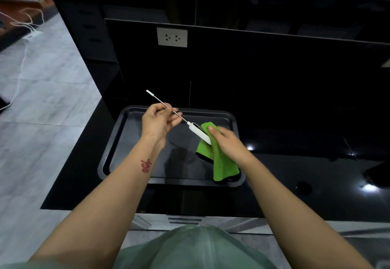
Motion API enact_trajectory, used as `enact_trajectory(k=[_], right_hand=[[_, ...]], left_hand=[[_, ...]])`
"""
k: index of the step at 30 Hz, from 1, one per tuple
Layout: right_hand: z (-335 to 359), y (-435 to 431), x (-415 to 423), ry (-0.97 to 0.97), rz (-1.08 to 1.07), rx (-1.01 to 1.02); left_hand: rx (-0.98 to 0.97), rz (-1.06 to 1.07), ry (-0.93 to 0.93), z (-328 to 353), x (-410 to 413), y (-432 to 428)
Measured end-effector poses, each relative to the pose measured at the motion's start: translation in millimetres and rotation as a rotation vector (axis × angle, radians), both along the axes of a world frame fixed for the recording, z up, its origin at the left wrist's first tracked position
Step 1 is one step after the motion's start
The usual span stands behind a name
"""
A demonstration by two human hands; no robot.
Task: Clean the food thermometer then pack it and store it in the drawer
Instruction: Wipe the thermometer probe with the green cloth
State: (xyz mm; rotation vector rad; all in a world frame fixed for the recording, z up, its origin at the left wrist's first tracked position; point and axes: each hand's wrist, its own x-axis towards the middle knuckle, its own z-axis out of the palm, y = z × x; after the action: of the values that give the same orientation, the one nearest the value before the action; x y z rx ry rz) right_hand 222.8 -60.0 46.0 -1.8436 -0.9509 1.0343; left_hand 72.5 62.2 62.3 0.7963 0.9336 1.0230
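The food thermometer [197, 130] has a white body and a long metal probe with a white tip cap pointing up and left. My left hand [159, 121] pinches the probe near its middle. My right hand [226, 142] holds a green cloth [221, 161] pressed against the thermometer's white body, with the thumb on top. The cloth hangs down from that hand over the right part of a black tray [126, 142]. Both hands hover above the tray.
The tray sits on a glossy black counter [295, 184] near its left end. A white wall socket [172, 36] is on the black back panel. Grey drawer fronts [185, 221] show below the counter edge. White cables [23, 43] lie on the grey floor to the left.
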Motion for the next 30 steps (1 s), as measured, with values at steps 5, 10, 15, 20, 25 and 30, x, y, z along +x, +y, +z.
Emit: enact_trajectory(k=[5, 10, 15, 20, 25, 30], right_hand=[[6.8, 5.8, -9.2, 0.001, 0.037, 0.024], [0.3, -0.3, -4.2, 0.050, 0.004, 0.005], [-0.3, 4.0, -7.6, 0.014, 0.025, 0.025], [-3.5, 11.0, -5.5, 0.003, 0.011, 0.043], [-3.1, 9.7, -2.9, 0.065, -0.010, 0.029], [-3.2, 3.2, 0.7, 0.079, -0.032, 0.017]], left_hand=[[0.044, -0.078, 0.052, -4.5, 9.5, -12.9], [0.054, -0.019, 0.076, -2.8, 5.0, -7.5], [0.046, -0.010, 0.131, -4.9, 7.8, -11.6], [0.027, -0.111, 0.043, -5.4, 8.2, -11.9], [0.008, -0.211, 0.019, -4.8, 5.1, -9.9], [0.024, -0.061, 0.074, -0.9, 3.9, -1.4]])
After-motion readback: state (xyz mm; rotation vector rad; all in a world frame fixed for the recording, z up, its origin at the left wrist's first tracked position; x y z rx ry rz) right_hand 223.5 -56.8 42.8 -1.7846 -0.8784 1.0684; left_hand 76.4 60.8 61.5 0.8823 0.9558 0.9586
